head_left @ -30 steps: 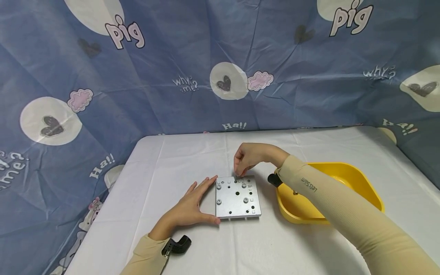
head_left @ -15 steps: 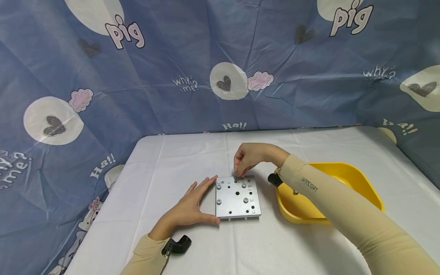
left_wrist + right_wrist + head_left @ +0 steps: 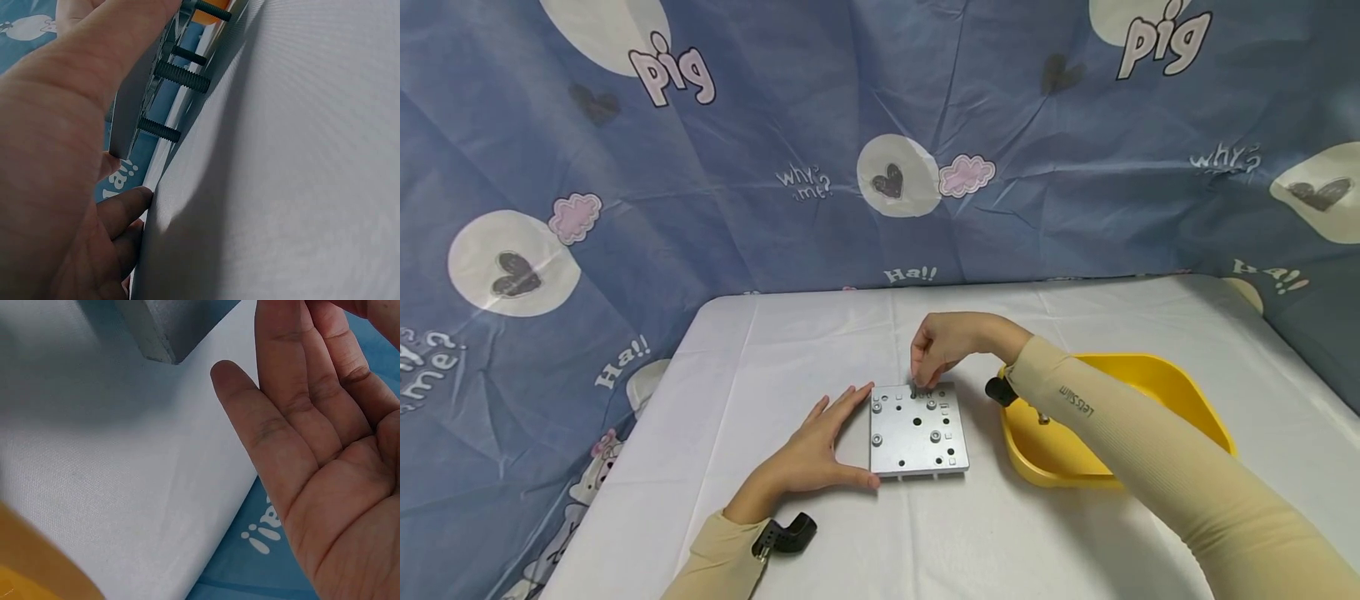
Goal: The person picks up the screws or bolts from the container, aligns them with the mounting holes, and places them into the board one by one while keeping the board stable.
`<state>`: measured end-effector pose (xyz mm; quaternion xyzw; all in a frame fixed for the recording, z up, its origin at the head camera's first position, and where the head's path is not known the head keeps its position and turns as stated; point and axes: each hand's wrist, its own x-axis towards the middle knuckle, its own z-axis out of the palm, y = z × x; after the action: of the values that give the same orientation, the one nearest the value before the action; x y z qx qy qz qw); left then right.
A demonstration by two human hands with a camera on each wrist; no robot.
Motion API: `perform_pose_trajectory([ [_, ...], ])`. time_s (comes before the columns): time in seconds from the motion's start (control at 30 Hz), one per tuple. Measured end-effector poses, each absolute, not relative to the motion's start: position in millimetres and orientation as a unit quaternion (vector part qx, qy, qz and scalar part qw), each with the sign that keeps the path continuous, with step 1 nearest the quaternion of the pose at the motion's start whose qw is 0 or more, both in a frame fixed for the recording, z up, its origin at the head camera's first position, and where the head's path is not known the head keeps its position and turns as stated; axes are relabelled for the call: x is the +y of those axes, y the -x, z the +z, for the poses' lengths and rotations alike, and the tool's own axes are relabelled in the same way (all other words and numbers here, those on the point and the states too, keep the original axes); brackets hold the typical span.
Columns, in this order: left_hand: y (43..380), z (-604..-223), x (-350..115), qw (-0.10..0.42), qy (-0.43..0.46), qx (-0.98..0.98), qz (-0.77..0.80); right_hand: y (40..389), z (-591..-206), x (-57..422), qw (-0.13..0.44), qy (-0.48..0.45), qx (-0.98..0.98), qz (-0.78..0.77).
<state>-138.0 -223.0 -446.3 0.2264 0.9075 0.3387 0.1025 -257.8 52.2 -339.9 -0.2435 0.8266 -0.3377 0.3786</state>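
Note:
A silver metal plate [image 3: 917,450] with holes lies on the table, and several socket-head screws [image 3: 936,437] sit in it. Below the plate, threaded screw shafts [image 3: 181,76] stick out in the left wrist view. My left hand [image 3: 808,458] has its fingers spread straight along the plate's left side, thumb touching the near corner and index finger the far one. At the far edge, my right hand [image 3: 942,346] pinches a small screw upright over a hole; the fingertips hide most of it. In the right wrist view, the right hand's [image 3: 312,425] pinching fingertips are cut off at the top.
A yellow tray [image 3: 1037,477] stands to the right of the plate, partly under my right forearm, with a small metal piece [image 3: 1043,419] visible inside. White cloth [image 3: 805,333] covers the table. A blue printed curtain [image 3: 760,142] hangs behind the far edge.
Hardly anything differs. My right fingertips stay at the same hole by the far edge, and the left hand and plate keep their places.

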Motion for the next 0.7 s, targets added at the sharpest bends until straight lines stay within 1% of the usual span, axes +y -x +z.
perform_pose_trajectory([
  [0.23, 138.1, -445.8, -223.2, 0.103, -0.227, 0.906, 0.341, 257.5, -341.6, 52.0, 0.386, 0.244, 0.824, -0.336],
  [0.5, 140.3, -447.5, -224.2, 0.099, -0.232, 0.905, 0.342, 260.4, -343.5, 51.0, 0.372, 0.248, 0.831, -0.332],
  [0.7, 141.4, -448.4, -224.4, 0.098, -0.232, 0.906, 0.340, 260.7, -344.1, 49.1, 0.387, 0.247, 0.824, -0.331],
])
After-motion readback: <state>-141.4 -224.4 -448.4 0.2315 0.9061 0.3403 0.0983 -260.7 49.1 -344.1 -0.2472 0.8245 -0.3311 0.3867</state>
